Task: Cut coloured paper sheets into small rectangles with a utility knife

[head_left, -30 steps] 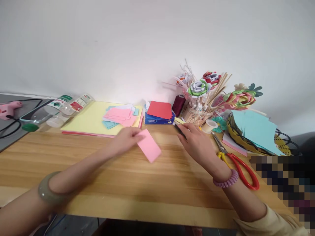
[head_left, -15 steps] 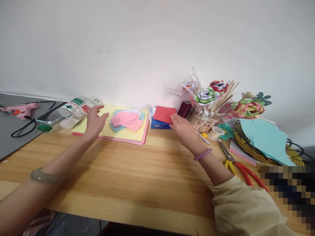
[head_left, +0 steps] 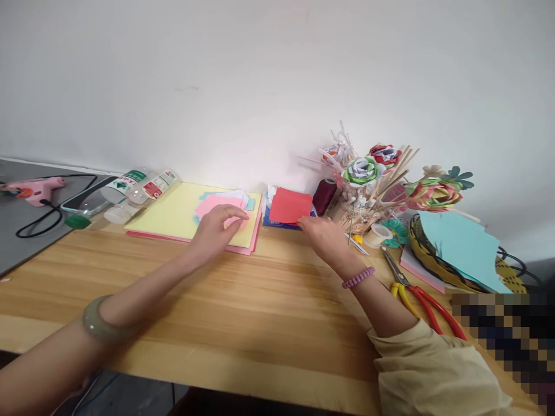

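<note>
My right hand (head_left: 323, 236) pinches the lower right corner of a red square of paper (head_left: 290, 204). That paper lies over a blue box (head_left: 272, 223), with crumpled white paper poking out behind it. My left hand (head_left: 218, 226) hovers in front of a pile of pink paper pieces (head_left: 217, 203), thumb and fingers curved and apart, holding nothing visible. Beneath the pile are large sheets of yellow paper (head_left: 165, 211) with pink and red edges showing under them. Part of the pile is hidden behind my left hand.
Two plastic bottles (head_left: 156, 188) and a pink glue gun (head_left: 41, 190) are at left. Paper flowers (head_left: 363, 170) and sticks stand in a holder at right, beside a spool (head_left: 378, 234), red-handled pliers (head_left: 437, 312) and a basket (head_left: 422, 248) with light-blue paper (head_left: 463, 242).
My left hand has moved right, from the yellow sheets' left side to the front of the pink pieces. My right fingers have curled at the red paper's corner.
</note>
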`<state>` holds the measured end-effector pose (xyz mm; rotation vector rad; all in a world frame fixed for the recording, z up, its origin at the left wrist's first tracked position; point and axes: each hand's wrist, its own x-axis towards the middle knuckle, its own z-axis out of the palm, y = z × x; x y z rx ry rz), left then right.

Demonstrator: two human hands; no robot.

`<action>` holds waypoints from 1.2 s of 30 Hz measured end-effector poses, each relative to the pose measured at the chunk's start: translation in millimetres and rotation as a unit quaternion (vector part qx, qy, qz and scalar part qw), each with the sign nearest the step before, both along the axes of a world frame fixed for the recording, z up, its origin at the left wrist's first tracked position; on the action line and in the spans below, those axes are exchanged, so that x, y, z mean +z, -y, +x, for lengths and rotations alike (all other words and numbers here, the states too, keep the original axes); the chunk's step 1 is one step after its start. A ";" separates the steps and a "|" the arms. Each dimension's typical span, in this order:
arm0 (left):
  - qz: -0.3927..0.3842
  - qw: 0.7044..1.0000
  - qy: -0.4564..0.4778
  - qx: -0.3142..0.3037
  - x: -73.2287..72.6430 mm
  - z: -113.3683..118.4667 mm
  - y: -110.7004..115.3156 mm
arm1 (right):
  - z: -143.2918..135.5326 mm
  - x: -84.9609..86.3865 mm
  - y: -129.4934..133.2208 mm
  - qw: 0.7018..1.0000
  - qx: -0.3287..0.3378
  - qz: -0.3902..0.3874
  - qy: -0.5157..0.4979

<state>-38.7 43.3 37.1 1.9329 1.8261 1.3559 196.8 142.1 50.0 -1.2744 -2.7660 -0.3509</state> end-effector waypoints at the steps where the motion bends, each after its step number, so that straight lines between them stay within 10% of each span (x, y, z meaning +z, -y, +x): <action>1: 0.008 1.000 -0.008 -0.021 0.7 6.9 0.9 | 1.0 -0.8 0.7 1.000 -0.001 0.008 -0.013; 8: 0.089 0.987 -0.104 -0.080 2.1 39.9 7.0 | 11.9 -1.6 18.9 0.979 0.092 0.094 -0.155; 16: 0.103 0.952 -0.175 -0.230 -11.0 60.0 59.8 | 57.7 -8.4 116.6 0.934 0.264 0.074 -0.227; 26: -0.242 0.939 0.010 -0.244 -20.4 83.5 111.5 | 85.2 -35.4 174.6 0.919 0.063 -0.187 -0.342; 36: -0.358 0.912 0.121 -0.158 -27.1 95.1 89.1 | 68.5 -61.7 199.6 0.870 -0.185 -0.129 -0.438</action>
